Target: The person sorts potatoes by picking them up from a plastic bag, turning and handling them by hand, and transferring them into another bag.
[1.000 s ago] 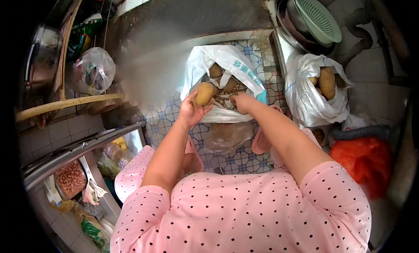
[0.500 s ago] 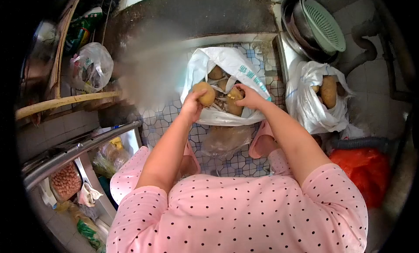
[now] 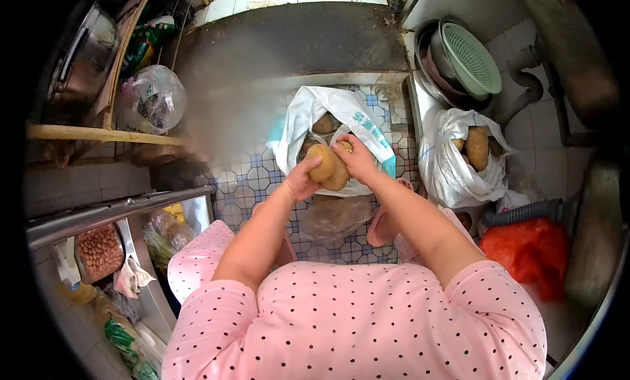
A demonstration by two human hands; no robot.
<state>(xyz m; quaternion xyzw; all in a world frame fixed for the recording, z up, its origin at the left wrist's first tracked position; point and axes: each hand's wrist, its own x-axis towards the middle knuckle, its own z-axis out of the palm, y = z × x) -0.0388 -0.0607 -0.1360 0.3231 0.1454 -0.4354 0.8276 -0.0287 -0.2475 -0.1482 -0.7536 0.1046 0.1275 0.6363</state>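
Note:
A round, smooth potato (image 3: 320,162) is gripped in my left hand (image 3: 301,181), fingers closed about its side. My right hand (image 3: 357,160) has its fingers curled round a larger potato (image 3: 337,176), held right beside the first one; the two overlap in view, and I cannot tell whether they touch. Below them a white plastic bag (image 3: 303,107) with green print lies spread on the floor. Another potato (image 3: 324,124) shows inside its mouth, and my hands hide part of the contents.
To the right stands a second white bag (image 3: 438,173) of potatoes, with stacked basins and a green colander (image 3: 469,58) behind it. A red plastic bag (image 3: 525,249) lies below a grey hose (image 3: 525,213). At left are a metal rail (image 3: 125,209) and a container of peanuts (image 3: 100,252).
Both hands have come together over the near part of the bag. The right hand's potato has been lifted up and left, next to the one in the left hand. The view has shifted slightly.

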